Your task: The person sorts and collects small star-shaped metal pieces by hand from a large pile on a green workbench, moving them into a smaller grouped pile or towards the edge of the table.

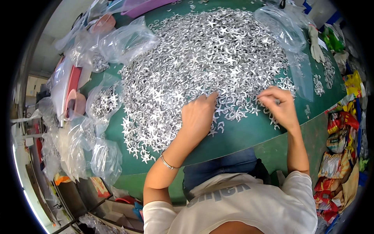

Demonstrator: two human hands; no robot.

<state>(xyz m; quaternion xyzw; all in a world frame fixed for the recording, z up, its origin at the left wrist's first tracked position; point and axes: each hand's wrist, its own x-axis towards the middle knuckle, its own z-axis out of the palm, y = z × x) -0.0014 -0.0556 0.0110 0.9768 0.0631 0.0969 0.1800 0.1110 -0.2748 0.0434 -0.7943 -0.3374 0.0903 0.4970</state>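
Note:
A broad heap of small silver metal pieces [202,50], many star-shaped and others curved like crescents, spreads over the green table [233,136]. At the heap's near edge, my left hand [198,117] is curled with its knuckles up. Its index finger reaches down into the pieces, and the other fingertips are hidden beneath the hand. My right hand [281,107] hovers at the heap's near right edge, fingers bent in and the thumb close to the index finger. Whatever either hand holds is too small or too hidden to make out.
Clear plastic bags [105,156] crowd the table's left side, one bag of stars [104,102] among them. Pink scoops [76,103] lie there too. Another clear bag [282,29] and a pale glove [315,43] are at far right. Colourful packages [333,165] are stacked beyond the right edge.

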